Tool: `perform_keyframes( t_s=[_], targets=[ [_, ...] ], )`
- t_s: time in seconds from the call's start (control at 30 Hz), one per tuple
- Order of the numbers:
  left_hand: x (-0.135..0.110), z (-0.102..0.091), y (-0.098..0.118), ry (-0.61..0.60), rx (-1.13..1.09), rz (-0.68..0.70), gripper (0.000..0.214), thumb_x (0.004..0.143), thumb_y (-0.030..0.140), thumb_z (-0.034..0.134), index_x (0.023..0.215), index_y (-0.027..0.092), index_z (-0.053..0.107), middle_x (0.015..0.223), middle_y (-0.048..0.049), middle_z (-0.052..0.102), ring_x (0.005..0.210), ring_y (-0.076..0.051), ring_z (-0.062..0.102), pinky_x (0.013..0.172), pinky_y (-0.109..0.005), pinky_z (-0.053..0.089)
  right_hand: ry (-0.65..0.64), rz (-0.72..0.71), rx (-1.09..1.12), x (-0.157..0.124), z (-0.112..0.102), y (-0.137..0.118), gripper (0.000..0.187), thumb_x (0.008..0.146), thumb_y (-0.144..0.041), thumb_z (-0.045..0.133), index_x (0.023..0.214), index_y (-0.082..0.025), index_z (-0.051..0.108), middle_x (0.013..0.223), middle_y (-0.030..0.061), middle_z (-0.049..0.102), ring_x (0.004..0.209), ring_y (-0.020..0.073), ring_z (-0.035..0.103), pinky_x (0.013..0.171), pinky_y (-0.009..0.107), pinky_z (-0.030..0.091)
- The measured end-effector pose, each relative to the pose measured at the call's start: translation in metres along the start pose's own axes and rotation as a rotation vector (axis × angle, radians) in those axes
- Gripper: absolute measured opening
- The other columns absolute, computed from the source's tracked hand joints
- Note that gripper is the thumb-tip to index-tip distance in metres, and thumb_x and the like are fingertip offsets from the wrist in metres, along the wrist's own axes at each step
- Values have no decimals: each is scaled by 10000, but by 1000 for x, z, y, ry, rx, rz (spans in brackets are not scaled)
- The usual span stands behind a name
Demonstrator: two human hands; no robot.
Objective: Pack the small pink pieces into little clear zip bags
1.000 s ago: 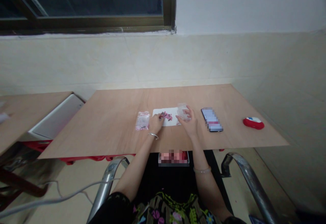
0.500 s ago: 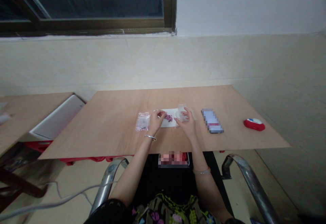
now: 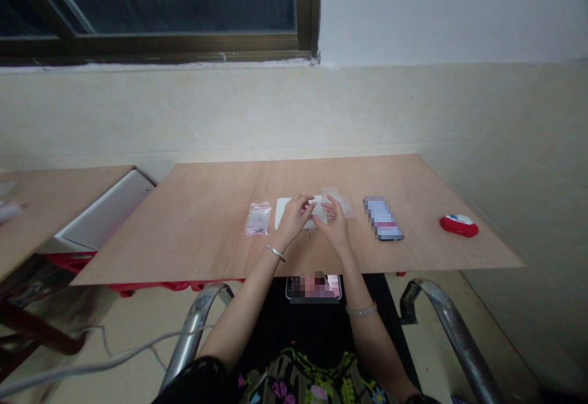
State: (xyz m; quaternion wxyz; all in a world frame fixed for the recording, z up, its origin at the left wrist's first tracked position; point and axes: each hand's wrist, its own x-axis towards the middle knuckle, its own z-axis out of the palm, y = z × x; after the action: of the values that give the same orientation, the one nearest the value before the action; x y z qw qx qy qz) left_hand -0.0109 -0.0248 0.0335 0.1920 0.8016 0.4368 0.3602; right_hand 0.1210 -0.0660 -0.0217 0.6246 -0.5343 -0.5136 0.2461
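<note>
The left hand (image 3: 294, 215) curls over a white card (image 3: 282, 209) on the desk (image 3: 206, 220), near the right hand (image 3: 334, 225), whose thumb and fingers stand apart at a clear bag (image 3: 343, 204), whether either grip holds anything being unclear.

Bag (image 3: 258, 218): on the tabletop (image 3: 206, 208), left of the card (image 3: 281, 209).
Card: beneath left hand (image 3: 294, 217) and right hand (image 3: 335, 223), between bag and phone (image 3: 381, 217).
Case (image 3: 459, 226): right of the phone.
Device (image 3: 314, 288): on the lap (image 3: 298, 324), before the tabletop.
Window (image 3: 184, 0): in the wall (image 3: 275, 110) behind.

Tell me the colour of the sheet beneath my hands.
The sheet is white, clearest in the head view.
</note>
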Motion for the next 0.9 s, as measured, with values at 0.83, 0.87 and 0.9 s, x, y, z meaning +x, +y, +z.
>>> perform_keyframes(
  t_s=[0.83,0.87,0.9],
  targets=[
    [-17,39,-78,5,200,-287,188,847,264,584,962,157,688,1011,-132,658,902,-230,609,800,-327,446,59,49,-14,2,-7,3,691,674,-385,754,1285,-208,483,1091,111,638,1005,229,613,838,395,516],
    [-16,38,-78,-1,188,-296,183,844,260,589,953,153,690,1009,-136,658,902,-232,608,798,-329,444,59,49,-20,2,-8,4,689,676,-384,754,1284,-207,485,1091,113,638,1006,232,613,841,398,514],
    [-15,37,-77,-6,175,-304,180,839,253,595,947,147,692,1011,-141,658,905,-234,607,797,-329,442,61,50,-28,2,-8,4,688,676,-385,754,1284,-206,486,1091,114,638,1006,234,613,842,402,513]
  ],
)
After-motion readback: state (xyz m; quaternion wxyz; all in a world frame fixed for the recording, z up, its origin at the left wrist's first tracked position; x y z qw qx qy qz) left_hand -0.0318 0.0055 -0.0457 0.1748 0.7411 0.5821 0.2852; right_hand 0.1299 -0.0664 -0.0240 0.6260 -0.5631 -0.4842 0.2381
